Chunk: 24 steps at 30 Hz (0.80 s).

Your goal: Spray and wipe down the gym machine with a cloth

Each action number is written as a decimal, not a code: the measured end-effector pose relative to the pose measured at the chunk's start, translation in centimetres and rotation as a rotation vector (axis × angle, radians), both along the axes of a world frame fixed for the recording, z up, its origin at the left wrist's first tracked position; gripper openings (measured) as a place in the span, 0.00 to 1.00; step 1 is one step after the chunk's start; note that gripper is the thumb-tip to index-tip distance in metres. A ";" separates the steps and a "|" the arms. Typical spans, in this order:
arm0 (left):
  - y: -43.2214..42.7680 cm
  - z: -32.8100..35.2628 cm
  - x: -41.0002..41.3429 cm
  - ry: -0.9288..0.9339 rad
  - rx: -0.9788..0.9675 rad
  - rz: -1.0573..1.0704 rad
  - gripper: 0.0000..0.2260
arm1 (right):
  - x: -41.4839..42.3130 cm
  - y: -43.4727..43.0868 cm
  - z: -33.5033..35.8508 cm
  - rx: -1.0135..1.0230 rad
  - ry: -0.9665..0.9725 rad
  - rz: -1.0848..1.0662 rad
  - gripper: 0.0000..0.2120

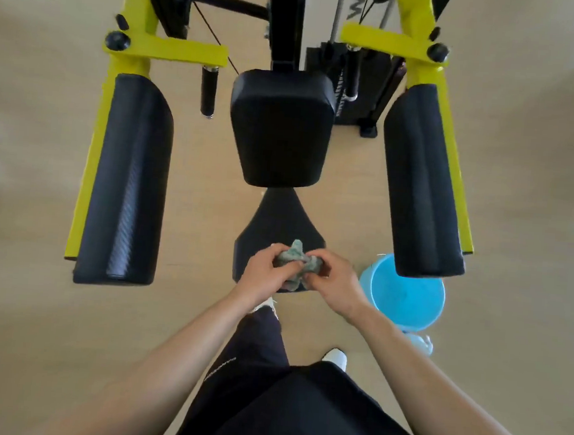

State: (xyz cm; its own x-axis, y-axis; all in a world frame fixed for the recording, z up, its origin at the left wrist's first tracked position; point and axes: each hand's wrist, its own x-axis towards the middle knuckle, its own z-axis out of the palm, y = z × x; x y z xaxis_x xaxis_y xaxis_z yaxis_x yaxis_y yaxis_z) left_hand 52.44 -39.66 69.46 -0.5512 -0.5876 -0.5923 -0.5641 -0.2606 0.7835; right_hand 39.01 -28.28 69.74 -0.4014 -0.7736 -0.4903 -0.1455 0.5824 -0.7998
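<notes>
A yellow-framed gym machine stands before me, with a black back pad (280, 127) in the middle, a black seat (278, 216) below it, and long black arm pads on the left (127, 180) and right (422, 180). A bunched grey-green cloth (294, 255) is held over the near end of the seat. My left hand (266, 270) and my right hand (333, 282) both grip it, fingers closed into the folds. No spray bottle can be made out clearly.
A light blue bucket (406, 295) stands on the beige floor just right of the seat, partly under the right arm pad. A pale blue object (420, 342) lies beside it. The weight stack (352, 68) rises behind. My legs and white shoes are below.
</notes>
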 end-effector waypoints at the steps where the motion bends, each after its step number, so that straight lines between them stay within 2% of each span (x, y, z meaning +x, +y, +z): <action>1: 1.8 -0.1 -0.2 -0.020 -0.005 -0.036 0.08 | -0.1 2.0 -0.5 0.021 0.001 -0.023 0.12; 4: 7.3 -1.0 -0.8 -0.064 0.015 -0.122 0.11 | -0.3 8.5 -2.1 0.065 -0.089 -0.171 0.10; 7: 12.8 -2.3 -1.7 -0.074 0.041 -0.260 0.20 | -0.6 15.3 -3.5 0.110 -0.238 -0.393 0.09; 9: 16.4 -3.1 -2.7 -0.099 0.085 -0.288 0.22 | -1.0 19.7 -4.4 0.128 -0.341 -0.540 0.09; 13: 22.3 -5.4 -6.0 -0.168 0.114 -0.324 0.12 | -2.4 27.0 -6.2 0.118 -0.500 -0.837 0.08; 16: 25.5 -6.8 -9.4 -0.193 0.115 -0.377 0.06 | -3.7 30.9 -7.5 0.161 -0.507 -0.982 0.07; 24: 27.2 -9.2 -18.7 -0.236 0.126 -0.444 0.08 | -10.9 33.2 -11.8 0.221 -0.459 -1.215 0.05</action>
